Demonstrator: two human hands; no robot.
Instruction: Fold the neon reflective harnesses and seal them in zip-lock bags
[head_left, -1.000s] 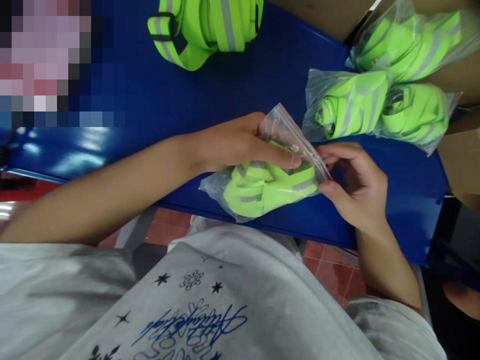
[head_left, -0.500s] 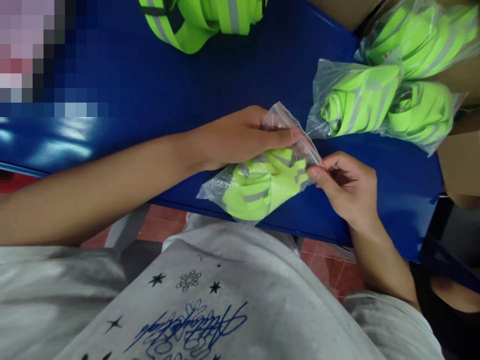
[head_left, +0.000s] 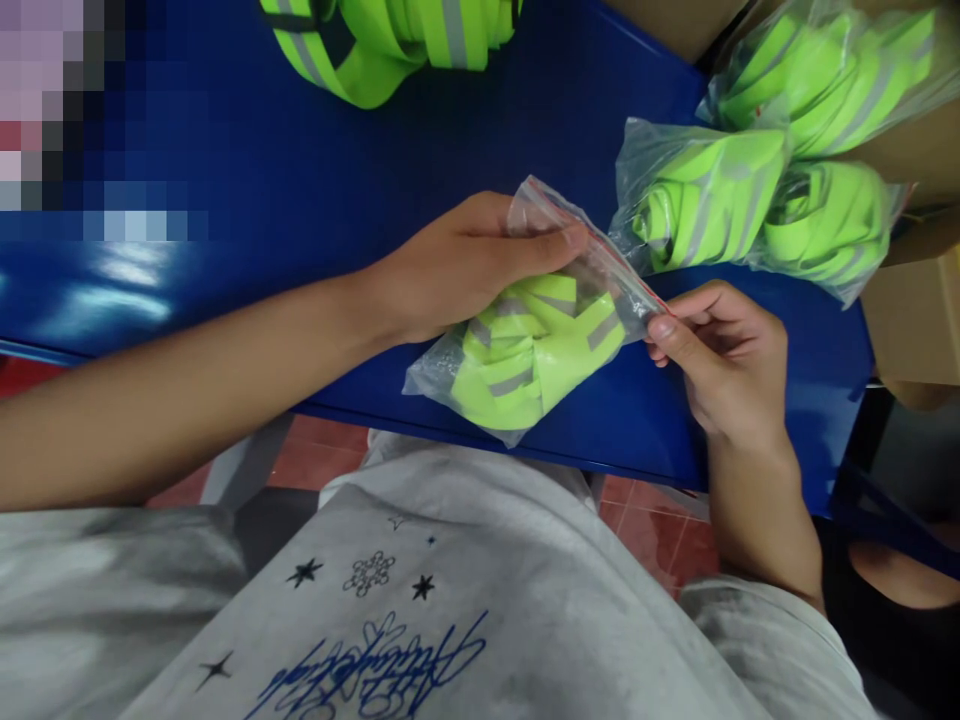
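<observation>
A clear zip bag [head_left: 525,350] stuffed with a folded neon-green reflective strap lies at the near edge of the blue table [head_left: 300,200]. My left hand [head_left: 465,265] grips its upper part, thumb stretched along the bag's mouth. At the right end of the zip strip, my right hand [head_left: 720,350] pinches the seal between thumb and forefinger.
Several sealed bags of the same green straps [head_left: 750,190] are heaped at the right, against a cardboard box [head_left: 915,320]. Loose neon straps [head_left: 390,40] lie at the table's far edge. A blurred patch covers the top left. My grey printed shirt fills the foreground.
My right hand's pinch has slid right along the zip strip to the bag's corner. The left hand and bag shifted slightly up and left.
</observation>
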